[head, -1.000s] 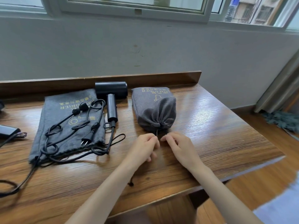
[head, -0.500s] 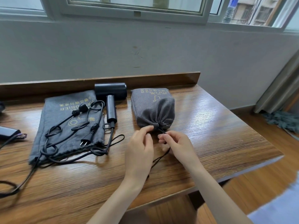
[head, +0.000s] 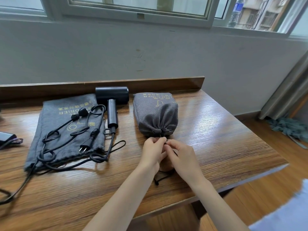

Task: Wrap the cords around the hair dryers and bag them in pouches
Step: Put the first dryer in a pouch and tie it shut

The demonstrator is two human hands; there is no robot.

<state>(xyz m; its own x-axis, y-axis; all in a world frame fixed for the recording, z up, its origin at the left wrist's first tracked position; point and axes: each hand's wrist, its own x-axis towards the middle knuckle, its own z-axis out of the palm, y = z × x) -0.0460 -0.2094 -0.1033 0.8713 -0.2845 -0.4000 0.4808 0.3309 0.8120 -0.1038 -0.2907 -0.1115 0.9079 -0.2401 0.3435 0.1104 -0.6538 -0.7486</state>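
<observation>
A filled grey pouch [head: 155,114] lies on the wooden table [head: 216,139], its mouth gathered tight toward me. My left hand [head: 153,151] and my right hand [head: 180,155] meet just below that mouth, both pinching the black drawstring [head: 162,176], whose loose end trails between my wrists. To the left a black hair dryer [head: 112,104] lies bare, its cord [head: 70,135] sprawled in loops with the plug over a flat empty grey pouch [head: 55,114].
Part of another dark hair dryer [head: 6,137] shows at the left edge, with a cord running off the table's front left. A raised wooden lip backs the table against the wall. The table's right edge drops to wooden floor.
My hands have come together at the pouch mouth, fingertips touching on the drawstring. Half a second ago they were slightly apart and one second ago lower on the table.
</observation>
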